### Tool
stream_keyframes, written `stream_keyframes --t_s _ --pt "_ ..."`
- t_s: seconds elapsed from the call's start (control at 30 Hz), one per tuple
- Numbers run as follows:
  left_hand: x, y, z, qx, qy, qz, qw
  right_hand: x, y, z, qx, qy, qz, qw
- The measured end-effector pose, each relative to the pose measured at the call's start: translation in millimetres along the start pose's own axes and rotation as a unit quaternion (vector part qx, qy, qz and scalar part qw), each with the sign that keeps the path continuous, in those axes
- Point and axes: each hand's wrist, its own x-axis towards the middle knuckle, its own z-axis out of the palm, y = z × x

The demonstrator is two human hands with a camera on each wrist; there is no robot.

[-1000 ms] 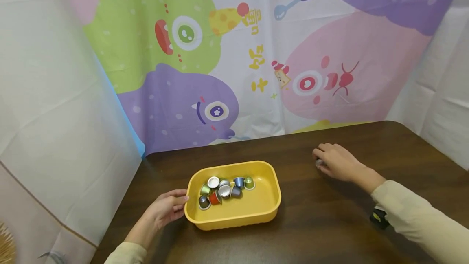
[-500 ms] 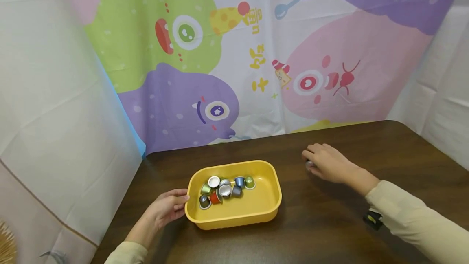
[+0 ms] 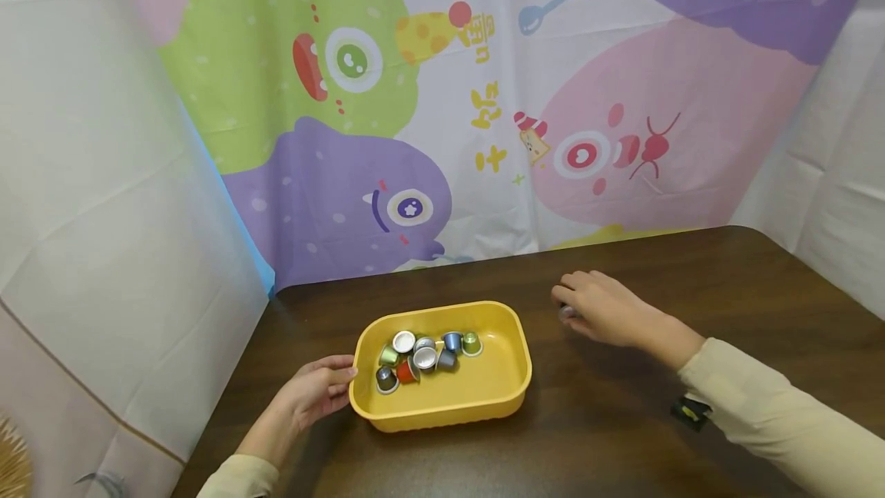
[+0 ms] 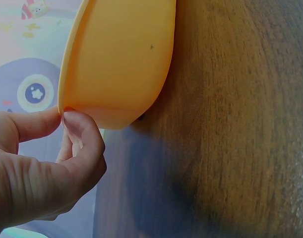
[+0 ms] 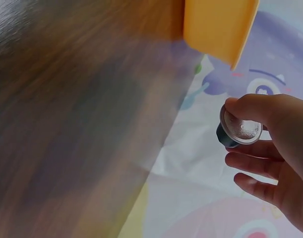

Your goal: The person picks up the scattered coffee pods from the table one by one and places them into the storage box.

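Note:
My left hand [image 3: 318, 392] pinches the left rim of a yellow plastic tub [image 3: 477, 412] between thumb and fingers; the left wrist view shows this grip on the tub's edge [image 4: 121, 59] closely. Inside the tub, mostly toward its left and back, lie several coffee capsules: a red one [image 3: 406, 372], a blue one [image 3: 452, 341], green, grey and dark ones, some with silver lids up. To the right of the tub, apart from it, my right hand [image 3: 600, 307] holds a coffee capsule [image 5: 243, 130] with a silver lid and dark body, pinched between thumb and fingers.
The tub stands on a dark brown wooden table [image 3: 622, 421]. Behind the table hangs a cloth [image 3: 484, 214] printed with cartoon monsters. White cloth walls [image 3: 104, 214] close in the left and right sides.
My right hand has moved left toward the tub, carrying the coffee capsule. My left hand and the tub have stayed in place.

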Motion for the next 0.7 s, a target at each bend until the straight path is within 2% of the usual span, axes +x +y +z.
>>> stream_keyframes --t_s 0.13,0.33,0.7 --pt "0.3 -0.7 -0.4 -0.004 -0.005 0.007 0.9999 6 -4 -4 0.014 0.001 -0.014 1.000" --pt "-2.5 1.3 5.0 0.004 0.017 0.003 0.9998 15 -13 -12 0.025 -0.017 -0.029 0.999" --pt "-2.0 0.9 3.5 0.006 0.001 0.009 0.9999 35 -29 -26 0.055 -0.042 -0.034 0.997"
